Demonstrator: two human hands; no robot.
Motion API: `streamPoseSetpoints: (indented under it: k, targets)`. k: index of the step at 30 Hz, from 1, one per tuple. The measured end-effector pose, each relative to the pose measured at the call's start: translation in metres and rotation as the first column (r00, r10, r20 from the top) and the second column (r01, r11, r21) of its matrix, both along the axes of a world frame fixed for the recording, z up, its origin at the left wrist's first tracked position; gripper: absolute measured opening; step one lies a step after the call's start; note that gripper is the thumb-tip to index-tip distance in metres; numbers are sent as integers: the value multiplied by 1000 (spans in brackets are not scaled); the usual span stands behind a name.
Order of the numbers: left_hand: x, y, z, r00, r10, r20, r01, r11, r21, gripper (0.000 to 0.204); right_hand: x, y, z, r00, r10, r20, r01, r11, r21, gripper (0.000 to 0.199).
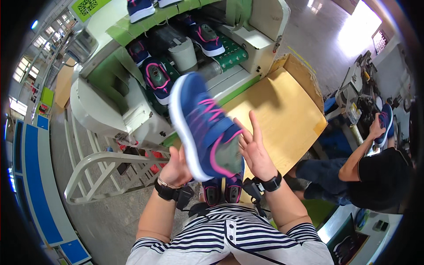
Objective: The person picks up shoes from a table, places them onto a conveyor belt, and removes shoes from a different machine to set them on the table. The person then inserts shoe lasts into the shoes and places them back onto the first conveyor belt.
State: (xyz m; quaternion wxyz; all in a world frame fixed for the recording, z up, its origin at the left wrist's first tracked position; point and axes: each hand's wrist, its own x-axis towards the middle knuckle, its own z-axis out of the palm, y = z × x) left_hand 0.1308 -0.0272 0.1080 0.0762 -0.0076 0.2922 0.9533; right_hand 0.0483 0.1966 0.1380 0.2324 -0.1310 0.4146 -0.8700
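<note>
A blue sneaker (207,128) with a white sole, pink laces and a pink collar, a grey-green form inside, is in front of me, toe pointing up and away, slightly blurred. My left hand (176,170) is at the sole side by the heel, thumb raised, with the other fingers hidden behind the shoe. On the collar side, my right hand (254,152) has its fingers spread and palm toward the shoe; it grips nothing that I can see. Two similar shoes with dark forms (212,193) are close to my waist.
Ahead, a white machine with a green studded conveyor (229,53) carries several shoes. A tan board in a cardboard box (282,110) sits to its right. A metal rail frame (110,168) is at left. At right a person in black (382,176) holds another blue shoe (385,123).
</note>
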Motion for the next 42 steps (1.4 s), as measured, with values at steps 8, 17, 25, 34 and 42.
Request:
streamPoseSetpoints:
  k: [8,17,25,34,42]
  targets:
    - [50,-8,-5,963,220,159,-231,971,57,88,4,-89,-150,980,-52,191,-84,763,641,119]
    - [49,-11,-22,996,62,59,-73,975,212,77,-14,-54,-141,866,-174,468,-13,930,368,82]
    - [-39,-6,-14,993,-77,-92,109,901,419,83,43,125,-107,948,-155,-278,316,571,758,85]
    - [-64,11,-23,945,181,274,-250,936,246,76,120,155,-152,930,-140,-341,366,260,894,82]
    - [-56,-5,-19,864,283,416,-399,889,225,65,92,160,-135,916,-339,-214,353,426,833,70]
